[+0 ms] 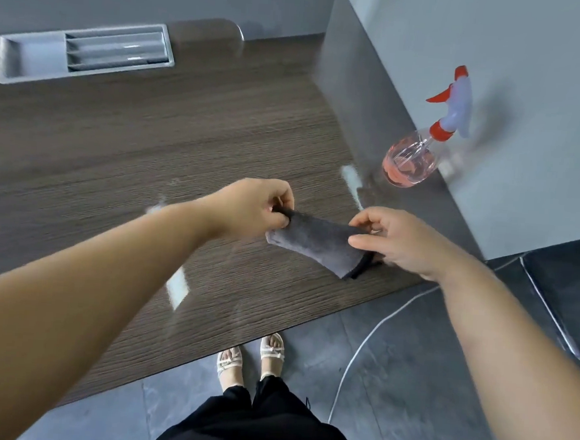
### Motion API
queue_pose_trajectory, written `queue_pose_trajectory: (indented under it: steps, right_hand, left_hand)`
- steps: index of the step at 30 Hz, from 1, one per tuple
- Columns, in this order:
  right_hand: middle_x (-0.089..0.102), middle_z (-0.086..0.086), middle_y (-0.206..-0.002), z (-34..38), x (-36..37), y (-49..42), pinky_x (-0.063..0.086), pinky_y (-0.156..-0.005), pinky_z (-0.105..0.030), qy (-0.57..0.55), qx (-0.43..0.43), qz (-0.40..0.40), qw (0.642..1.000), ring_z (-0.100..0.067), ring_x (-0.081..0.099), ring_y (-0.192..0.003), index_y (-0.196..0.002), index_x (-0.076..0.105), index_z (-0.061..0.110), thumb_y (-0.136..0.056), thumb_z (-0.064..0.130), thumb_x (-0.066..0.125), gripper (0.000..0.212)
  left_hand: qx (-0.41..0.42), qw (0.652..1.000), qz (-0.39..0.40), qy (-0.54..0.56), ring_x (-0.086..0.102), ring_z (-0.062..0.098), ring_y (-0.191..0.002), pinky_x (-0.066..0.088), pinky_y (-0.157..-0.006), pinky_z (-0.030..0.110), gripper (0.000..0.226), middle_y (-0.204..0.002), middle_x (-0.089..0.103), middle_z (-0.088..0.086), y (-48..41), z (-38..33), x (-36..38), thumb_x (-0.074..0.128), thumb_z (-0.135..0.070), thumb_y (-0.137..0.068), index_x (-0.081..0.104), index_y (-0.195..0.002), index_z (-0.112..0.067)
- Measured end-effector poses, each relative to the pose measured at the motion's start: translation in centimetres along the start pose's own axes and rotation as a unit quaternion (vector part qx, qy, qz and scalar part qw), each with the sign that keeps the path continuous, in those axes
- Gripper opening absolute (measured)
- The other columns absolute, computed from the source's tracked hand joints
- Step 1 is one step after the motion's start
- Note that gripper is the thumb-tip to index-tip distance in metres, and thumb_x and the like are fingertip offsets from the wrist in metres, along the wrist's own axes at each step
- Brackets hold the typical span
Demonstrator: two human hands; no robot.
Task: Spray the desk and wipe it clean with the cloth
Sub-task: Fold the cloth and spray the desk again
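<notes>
Dark wood-grain desk [115, 145] fills most of the view, with a grey partition [500, 45] along its right side and a grey tray [14, 63] sunk into the far left corner.

The bottle [413, 156] stands upright on the desk close to the partition, with pink liquid in the bottom, and neither hand touches it. From this I judge that the spraying part is probably finished. I cannot confirm it, because the pale shiny patches on the wood may be wet spots or only reflections of light. The wiping, as I judge it, is all left to do.

The cloth [318, 242] is grey and folded, and I hold it between both hands over the front right part of the desk, near the edge. Whether its lower corner touches the wood, I cannot tell.

My left hand [251, 207] reaches in from the left with curled fingers and pinches the far left end of the cloth. My right hand [400, 241] pinches the right end, the thumb lying across the top of the cloth. Both arms are stretched forward and the cloth is pulled between them, so I think I am arranging it for the first stroke.
</notes>
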State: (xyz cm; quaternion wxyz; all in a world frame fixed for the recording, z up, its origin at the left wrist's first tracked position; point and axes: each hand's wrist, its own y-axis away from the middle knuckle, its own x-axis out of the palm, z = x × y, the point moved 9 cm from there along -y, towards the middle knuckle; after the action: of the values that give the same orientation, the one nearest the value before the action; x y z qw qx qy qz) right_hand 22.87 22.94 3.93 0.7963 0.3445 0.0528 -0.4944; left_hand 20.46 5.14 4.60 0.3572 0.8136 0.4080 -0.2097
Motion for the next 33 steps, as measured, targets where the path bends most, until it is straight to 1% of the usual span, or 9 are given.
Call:
queue_pose_trajectory:
  steps: [6, 10, 12, 17, 20, 24, 28, 31, 33]
  right_hand:
    - [0.066, 0.006, -0.070, 3.3, 1.7, 0.2, 0.050, -0.051, -0.017, -0.073, 0.006, 0.159, 0.985, -0.003, 0.062, -0.059, -0.094, 0.058, 0.010, -0.090, 0.000, 0.056, 0.011]
    - [0.059, 0.002, -0.082, 1.3, 1.6, -5.8, 0.057, -0.065, -0.027, 0.031, 0.011, 0.067, 0.997, -0.010, 0.060, -0.074, -0.093, 0.061, 0.017, -0.089, 0.007, 0.062, 0.011]
    - [0.055, 0.004, -0.087, 0.6, 1.0, -8.6, 0.054, -0.074, -0.033, 0.112, -0.009, -0.017, 0.994, -0.014, 0.056, -0.084, -0.101, 0.064, 0.018, -0.090, 0.012, 0.063, 0.013]
    - [0.063, 0.001, -0.104, 1.3, 0.9, -9.6, 0.038, -0.080, -0.021, 0.226, -0.107, -0.133, 0.959, -0.014, 0.055, -0.093, -0.109, 0.066, 0.012, -0.091, 0.013, 0.060, 0.019]
    - [0.061, 0.003, -0.098, 1.3, 3.0, -6.5, 0.045, -0.077, -0.030, 0.258, -0.191, -0.100, 0.942, -0.014, 0.053, -0.083, -0.098, 0.067, 0.014, -0.087, 0.012, 0.061, 0.012]
    - [0.063, 0.000, -0.101, -1.4, 7.5, -2.9, 0.052, -0.080, -0.042, 0.356, -0.264, -0.030, 0.896, -0.024, 0.056, -0.098, -0.092, 0.070, 0.016, -0.078, 0.018, 0.070, 0.014]
    - [0.064, -0.001, -0.106, -1.3, 8.0, -1.8, 0.054, -0.076, -0.040, 0.363, -0.256, -0.076, 0.893, -0.025, 0.056, -0.102, -0.095, 0.073, 0.017, -0.083, 0.036, 0.058, 0.028]
    - [0.060, -0.005, -0.116, -1.4, 6.7, -2.1, 0.053, -0.077, -0.040, 0.343, -0.220, -0.143, 0.902, -0.030, 0.055, -0.103, -0.106, 0.070, 0.016, -0.082, 0.023, 0.067, 0.025]
    - [0.051, -0.007, -0.130, -2.9, 7.5, -2.6, 0.054, -0.075, -0.045, 0.343, -0.161, -0.113, 0.919, -0.030, 0.051, -0.109, -0.114, 0.066, 0.016, -0.079, 0.015, 0.073, 0.036]
  left_hand:
    - [-0.009, 0.988, 0.111, 0.107, 0.062, 0.014, -0.078, 0.049, -0.079, 0.028, 0.015, -0.080, 0.066, -0.005, 2.1, -0.6, -2.4, 0.059, -0.009, -0.088, 0.060, -0.083, -0.023]
    - [-0.055, 0.997, 0.004, -0.055, 0.055, 0.012, -0.082, 0.041, -0.068, 0.021, 0.010, -0.092, 0.064, -0.005, -1.3, 2.8, -2.6, 0.060, -0.016, -0.087, 0.061, -0.097, -0.020]
    - [-0.083, 0.992, -0.062, -0.079, 0.055, 0.018, -0.093, 0.039, -0.074, 0.023, 0.017, -0.104, 0.064, 0.001, -3.1, 5.0, -2.3, 0.058, -0.018, -0.087, 0.063, -0.103, -0.019]
    - [-0.083, 0.979, -0.178, -0.058, 0.059, 0.027, -0.099, 0.049, -0.084, 0.035, 0.021, -0.104, 0.067, 0.003, -3.6, 6.9, -1.9, 0.053, -0.015, -0.085, 0.064, -0.102, -0.022]
    - [-0.008, 0.981, -0.163, -0.101, 0.060, 0.025, -0.095, 0.051, -0.081, 0.037, 0.021, -0.099, 0.067, 0.003, -1.3, 6.4, -0.5, 0.058, -0.013, -0.082, 0.067, -0.099, -0.023]
    - [0.144, 0.950, -0.116, -0.252, 0.067, 0.025, -0.089, 0.056, -0.077, 0.041, 0.027, -0.096, 0.072, 0.000, 2.7, 5.5, 3.8, 0.078, -0.010, -0.064, 0.073, -0.089, -0.020]
    - [0.076, 0.943, -0.076, -0.316, 0.060, 0.026, -0.114, 0.046, -0.095, 0.047, 0.049, -0.127, 0.061, -0.002, 4.0, 7.5, 7.0, 0.080, -0.032, -0.066, 0.068, -0.112, -0.020]
    - [0.032, 0.947, -0.103, -0.302, 0.063, 0.029, -0.105, 0.054, -0.080, 0.043, 0.057, -0.121, 0.063, 0.004, 4.9, 7.4, 7.6, 0.085, -0.033, -0.057, 0.068, -0.110, -0.019]
    - [0.004, 0.955, -0.096, -0.279, 0.057, 0.031, -0.113, 0.053, -0.083, 0.042, 0.062, -0.130, 0.055, 0.008, 4.9, 6.9, 8.7, 0.079, -0.034, -0.066, 0.060, -0.123, -0.020]
